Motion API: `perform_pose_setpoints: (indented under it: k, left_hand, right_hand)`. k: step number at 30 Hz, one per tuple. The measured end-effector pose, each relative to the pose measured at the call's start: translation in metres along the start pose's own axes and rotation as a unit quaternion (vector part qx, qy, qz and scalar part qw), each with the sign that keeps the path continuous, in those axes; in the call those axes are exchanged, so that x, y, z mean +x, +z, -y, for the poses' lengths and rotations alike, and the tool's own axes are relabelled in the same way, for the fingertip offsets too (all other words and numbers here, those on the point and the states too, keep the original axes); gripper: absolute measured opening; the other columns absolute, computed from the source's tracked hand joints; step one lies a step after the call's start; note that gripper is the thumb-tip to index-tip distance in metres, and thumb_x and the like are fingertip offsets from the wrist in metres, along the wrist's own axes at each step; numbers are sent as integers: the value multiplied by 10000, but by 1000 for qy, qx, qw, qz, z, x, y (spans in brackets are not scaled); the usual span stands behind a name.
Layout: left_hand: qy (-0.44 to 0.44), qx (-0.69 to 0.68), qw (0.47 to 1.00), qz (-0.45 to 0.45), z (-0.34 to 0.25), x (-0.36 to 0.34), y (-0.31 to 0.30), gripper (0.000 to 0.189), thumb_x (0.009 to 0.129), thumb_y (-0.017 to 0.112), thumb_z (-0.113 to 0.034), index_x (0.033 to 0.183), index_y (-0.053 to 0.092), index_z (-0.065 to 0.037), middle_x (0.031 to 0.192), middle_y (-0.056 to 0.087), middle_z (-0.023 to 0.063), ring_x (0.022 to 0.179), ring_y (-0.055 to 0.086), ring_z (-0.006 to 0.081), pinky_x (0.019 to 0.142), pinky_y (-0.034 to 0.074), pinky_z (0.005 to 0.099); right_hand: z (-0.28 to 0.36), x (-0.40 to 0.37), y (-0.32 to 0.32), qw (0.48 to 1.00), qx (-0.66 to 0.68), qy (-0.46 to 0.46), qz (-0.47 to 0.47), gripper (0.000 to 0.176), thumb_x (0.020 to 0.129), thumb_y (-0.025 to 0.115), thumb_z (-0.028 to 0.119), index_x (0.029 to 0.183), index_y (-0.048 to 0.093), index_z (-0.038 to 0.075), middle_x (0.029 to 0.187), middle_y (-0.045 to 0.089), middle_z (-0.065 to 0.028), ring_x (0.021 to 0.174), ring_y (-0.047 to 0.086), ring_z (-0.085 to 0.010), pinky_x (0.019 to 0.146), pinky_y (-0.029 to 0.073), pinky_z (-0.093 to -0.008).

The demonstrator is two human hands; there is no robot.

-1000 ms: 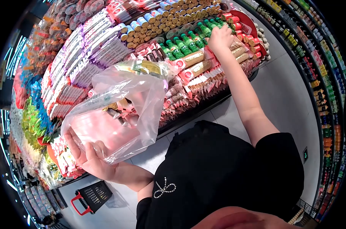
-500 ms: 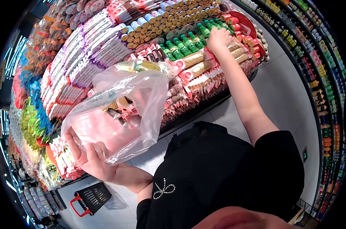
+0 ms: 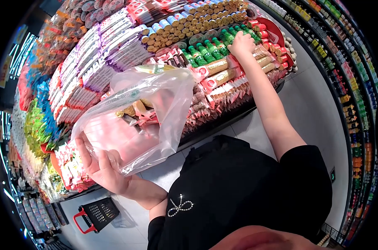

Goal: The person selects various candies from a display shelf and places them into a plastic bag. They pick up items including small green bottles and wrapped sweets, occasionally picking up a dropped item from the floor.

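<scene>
My left hand holds a clear plastic bag by its edge, thumb and fingers partly behind the film. The bag's mouth gapes, and a few gold and brown wrapped snacks show through it. My right hand reaches over the display, its fingers curled down among small green bottle-shaped packs. Whatever lies under those fingertips is hidden. Just below that hand are long biscuit rolls in clear and red wrappers, and small red cans lie to its right.
Stacked white and purple packets fill the display's left part, with gold-ended rolls behind the bottles. A black basket with a red handle stands on the floor at lower left. Shelves of bottles curve along the right.
The display and bag sit slightly farther right in view. My right hand stays among the green bottle-shaped packs, fingers still bent. My left hand keeps its hold on the bag.
</scene>
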State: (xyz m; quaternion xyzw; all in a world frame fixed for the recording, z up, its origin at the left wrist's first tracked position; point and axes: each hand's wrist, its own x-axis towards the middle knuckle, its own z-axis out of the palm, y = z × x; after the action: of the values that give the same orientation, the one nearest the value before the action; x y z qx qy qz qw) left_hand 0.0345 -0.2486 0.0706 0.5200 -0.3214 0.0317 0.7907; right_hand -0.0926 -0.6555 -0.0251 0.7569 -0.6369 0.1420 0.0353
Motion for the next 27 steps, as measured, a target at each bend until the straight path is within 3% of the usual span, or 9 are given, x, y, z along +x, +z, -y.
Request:
perform_pose_setpoints:
  k: [8, 10, 19, 27]
  left_hand:
    - [9, 7, 1000, 4, -1, 1, 0, 495, 770, 372, 75, 1258, 289, 58, 1298, 307, 219, 398, 274, -4, 374, 247, 139]
    - [9, 8, 1000, 4, -2, 1, 1, 496, 770, 370, 77, 1258, 290, 56, 1300, 304, 221, 398, 274, -5, 375, 246, 139]
    - [-11, -4, 1000, 11, -6, 1, 0, 504, 766, 361, 85, 1263, 284, 51, 1314, 290, 211, 399, 285, -8, 381, 246, 144]
    - [-14, 3, 1000, 18, -6, 2, 0, 511, 766, 351, 87, 1269, 265, 56, 1321, 277, 209, 394, 289, -4, 380, 255, 152]
  right_hand:
    - [-2, -2, 0, 999, -12, -11, -28, 467, 629, 687, 325, 967, 539, 39, 1047, 462, -157, 1002, 469, -298, 784, 449, -393]
    - [0, -6, -11, 1000, -5, -12, 1, 409, 670, 626, 238, 1005, 531, 24, 1065, 464, -153, 996, 468, -282, 814, 423, -361]
    - [0, -5, -5, 1000, 2, 0, 2, 443, 644, 657, 281, 981, 537, 20, 1063, 473, -169, 1000, 476, -299, 817, 422, -375]
    - [0, 2, 12, 999, 50, 0, 3, 641, 624, 676, 316, 1079, 336, 19, 1023, 474, -250, 984, 474, -384, 814, 417, -423]
